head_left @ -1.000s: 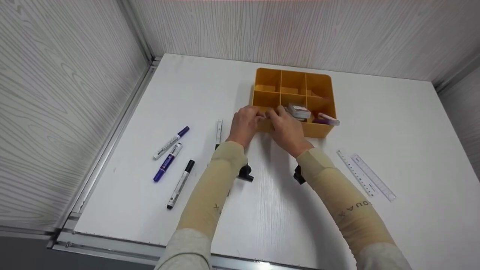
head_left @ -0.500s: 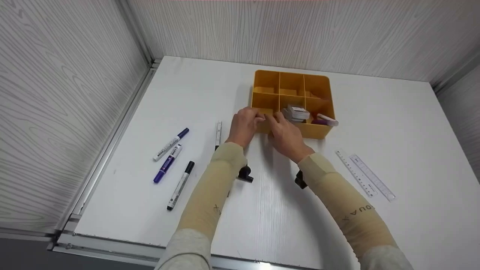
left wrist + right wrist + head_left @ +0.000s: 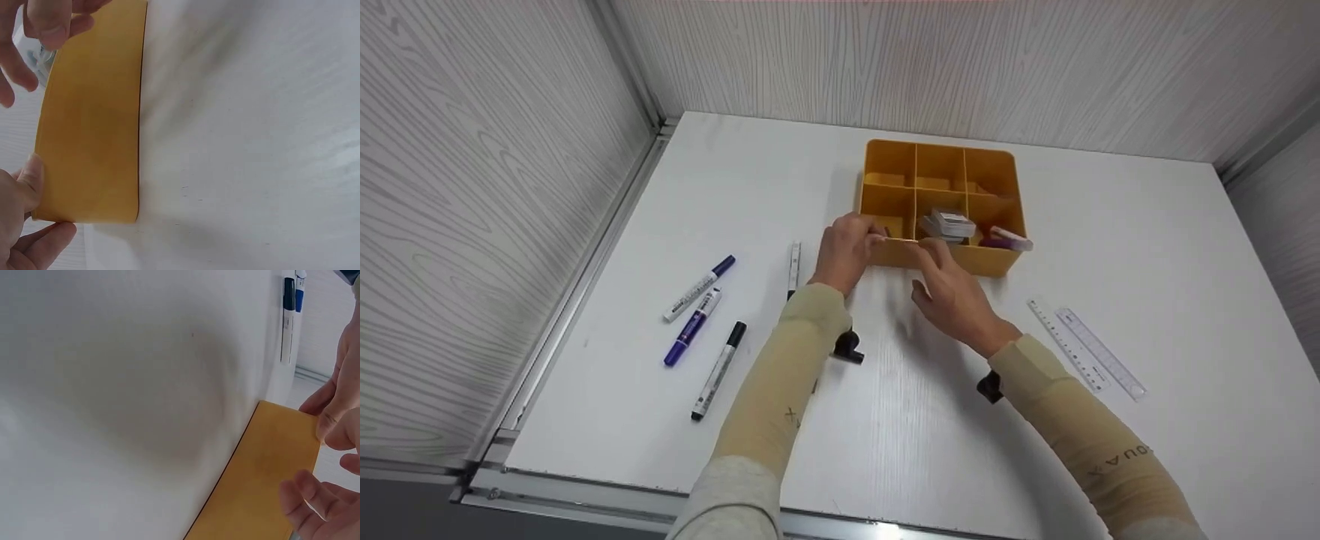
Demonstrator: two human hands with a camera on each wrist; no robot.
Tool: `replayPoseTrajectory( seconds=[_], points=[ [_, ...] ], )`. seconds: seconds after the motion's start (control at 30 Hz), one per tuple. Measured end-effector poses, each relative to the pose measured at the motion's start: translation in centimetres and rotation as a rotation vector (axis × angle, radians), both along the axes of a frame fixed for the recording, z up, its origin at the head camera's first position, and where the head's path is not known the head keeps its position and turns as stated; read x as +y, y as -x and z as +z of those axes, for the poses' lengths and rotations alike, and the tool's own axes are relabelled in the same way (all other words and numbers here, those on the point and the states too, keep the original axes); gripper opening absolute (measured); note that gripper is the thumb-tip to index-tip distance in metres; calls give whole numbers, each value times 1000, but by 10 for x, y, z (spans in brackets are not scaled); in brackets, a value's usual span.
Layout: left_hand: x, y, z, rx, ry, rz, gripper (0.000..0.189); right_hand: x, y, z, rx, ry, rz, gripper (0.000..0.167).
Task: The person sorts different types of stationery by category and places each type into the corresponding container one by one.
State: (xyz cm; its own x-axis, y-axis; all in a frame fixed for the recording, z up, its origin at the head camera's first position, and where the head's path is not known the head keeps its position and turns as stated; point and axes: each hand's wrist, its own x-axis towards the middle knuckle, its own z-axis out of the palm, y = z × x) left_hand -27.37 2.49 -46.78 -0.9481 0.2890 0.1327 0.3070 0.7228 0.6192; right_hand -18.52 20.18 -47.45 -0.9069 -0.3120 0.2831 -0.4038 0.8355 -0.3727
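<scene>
A yellow box with several compartments (image 3: 990, 262) stands toward the back of the table. My left hand (image 3: 844, 251) grips its front left corner; in the left wrist view the thumb (image 3: 32, 177) lies against the front wall and fingers wrap round the side. My right hand (image 3: 960, 296) hovers at the front wall, its fingers loosely bent and holding nothing, the fingertips right by the rim. Small clear-and-white cases (image 3: 949, 223) are stacked in the front middle compartment. Purple and clear slim items (image 3: 1009, 238) lean out of the front right one.
Left on the table lie a purple-capped white marker (image 3: 701, 289), a purple marker (image 3: 692, 328) and a black-capped marker (image 3: 719, 371). Another marker (image 3: 794, 266) lies partly behind the left forearm. Two clear rulers (image 3: 1069, 345) (image 3: 1101, 352) lie to the right. Walls enclose the table's back and sides.
My right hand has drawn away from the left hand, to the right and toward me along the box's front, its fingers spreading. My left hand stays at the corner.
</scene>
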Motion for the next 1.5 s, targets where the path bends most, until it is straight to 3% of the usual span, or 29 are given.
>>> replayPoseTrajectory(
  seconds=[0.37,0.6,0.83,0.97,1.3,1.5],
  points=[
    [-3,1,-2,144,95,-69,24,40,-28,-10,-30,10,-31,45],
    [-3,1,-4,130,103,-61,18,73,-40,-19,-54,27,-61,39],
    [-4,2,-4,124,63,-67,20,124,-50,-18,-13,42,-185,32],
    [-4,2,-4,123,74,-69,21,152,-61,-15,-92,53,-253,32],
    [-3,2,-5,122,89,-59,21,197,-89,-6,-440,44,-384,48],
    [-3,1,-5,103,72,-53,21,220,-103,-4,-545,-6,-432,49]
  ],
)
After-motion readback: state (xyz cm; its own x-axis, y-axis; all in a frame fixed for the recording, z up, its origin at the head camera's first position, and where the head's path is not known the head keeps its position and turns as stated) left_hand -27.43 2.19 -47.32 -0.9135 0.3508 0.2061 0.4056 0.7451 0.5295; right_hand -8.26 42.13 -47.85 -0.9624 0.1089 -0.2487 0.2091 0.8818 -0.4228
